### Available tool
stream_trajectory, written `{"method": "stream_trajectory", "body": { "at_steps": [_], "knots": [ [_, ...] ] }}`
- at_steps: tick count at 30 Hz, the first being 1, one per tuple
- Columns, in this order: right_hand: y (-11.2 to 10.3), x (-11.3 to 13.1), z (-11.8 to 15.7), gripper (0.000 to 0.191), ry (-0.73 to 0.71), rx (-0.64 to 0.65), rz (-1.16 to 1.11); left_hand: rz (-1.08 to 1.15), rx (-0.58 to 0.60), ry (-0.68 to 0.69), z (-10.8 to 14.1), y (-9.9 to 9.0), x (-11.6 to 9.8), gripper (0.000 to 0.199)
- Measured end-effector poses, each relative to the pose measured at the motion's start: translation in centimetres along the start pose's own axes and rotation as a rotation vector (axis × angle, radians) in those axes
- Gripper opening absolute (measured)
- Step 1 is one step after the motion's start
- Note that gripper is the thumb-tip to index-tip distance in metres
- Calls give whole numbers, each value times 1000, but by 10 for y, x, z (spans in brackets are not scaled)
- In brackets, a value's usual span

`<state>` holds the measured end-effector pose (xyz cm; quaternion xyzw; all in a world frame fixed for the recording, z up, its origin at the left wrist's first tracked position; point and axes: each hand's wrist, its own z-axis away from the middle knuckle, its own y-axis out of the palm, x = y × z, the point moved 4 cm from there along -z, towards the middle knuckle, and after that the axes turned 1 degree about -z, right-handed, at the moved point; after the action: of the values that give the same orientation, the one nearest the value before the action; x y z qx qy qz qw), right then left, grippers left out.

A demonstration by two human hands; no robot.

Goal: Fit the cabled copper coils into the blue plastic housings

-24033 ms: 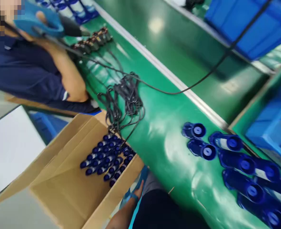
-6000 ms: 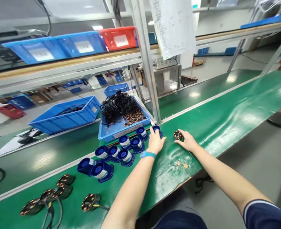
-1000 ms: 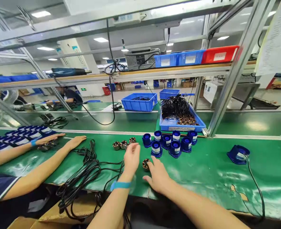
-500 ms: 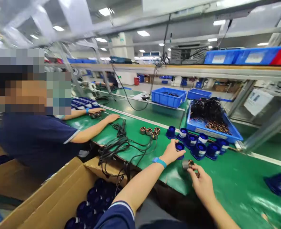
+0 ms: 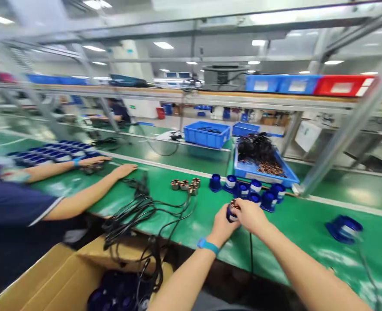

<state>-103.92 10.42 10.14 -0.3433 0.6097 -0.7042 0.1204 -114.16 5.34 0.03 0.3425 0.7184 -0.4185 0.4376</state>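
At a green-topped workbench [image 5: 291,242], my left hand [image 5: 222,228], banded in blue at the wrist, grips a blue housing [image 5: 230,216] above the surface, while the fingers of my right hand [image 5: 251,215] close on a copper-wound stator [image 5: 234,204] at the housing's open top. A black cable hangs below my right hand. Just beyond stands a cluster of blue housings [image 5: 268,201], and behind it a blue tray [image 5: 259,176] holds a tangle of black wires [image 5: 257,147]. A lone housing [image 5: 345,229] sits to the right. To the left, a small group of stators [image 5: 184,185] rests near looped black cables [image 5: 134,218], which spill over the edge above an open cardboard box [image 5: 58,276]. Farther left, a co-worker's forearms [image 5: 87,190] lie across the bench.
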Motion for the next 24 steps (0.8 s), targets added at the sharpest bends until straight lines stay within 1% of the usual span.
{"method": "stream_trajectory", "body": {
  "at_steps": [2,3,5,7,9,10,12,13,14,15,16,17,18,19,21,22,24],
  "knots": [
    [-3,5,-10,11,-44,121,189,8,13,-2,0,1,-1,47],
    [-5,8,-13,11,-80,157,265,3,9,-11,-1,2,-1,48],
    [-7,13,-12,14,-136,181,372,-19,-11,-25,0,2,2,48],
    [-2,14,-6,17,-151,171,427,-58,-17,-19,-2,4,5,47],
    [8,9,1,20,-117,117,422,-102,4,-2,-7,6,7,45],
    [14,4,3,22,-98,59,389,-119,23,-5,-9,6,8,47],
    [25,-9,3,28,-103,-103,238,-133,25,-30,-7,3,6,60],
    [30,-17,3,31,-124,-187,117,-143,-10,-47,1,-1,3,67],
    [35,-26,5,33,-149,-260,-27,-156,-70,-64,14,-6,0,71],
    [40,-36,8,35,-166,-314,-181,-164,-141,-81,33,-10,-4,68],
    [46,-47,12,35,-168,-351,-331,-165,-196,-97,56,-13,-7,56],
    [51,-57,17,37,-155,-371,-460,-152,-222,-120,81,-15,-10,39],
    [57,-65,23,40,-140,-367,-563,-114,-190,-148,108,-15,-10,27],
    [63,-70,28,44,-129,-344,-632,-89,-104,-181,132,-12,-9,25],
    [72,-71,33,52,-132,-257,-688,-117,14,-308,174,-8,2,36],
    [76,-68,32,53,-147,-225,-676,-151,65,-389,188,-5,10,49],
    [82,-59,26,58,-195,-213,-592,-193,206,-509,204,7,26,80]
  ]
}}
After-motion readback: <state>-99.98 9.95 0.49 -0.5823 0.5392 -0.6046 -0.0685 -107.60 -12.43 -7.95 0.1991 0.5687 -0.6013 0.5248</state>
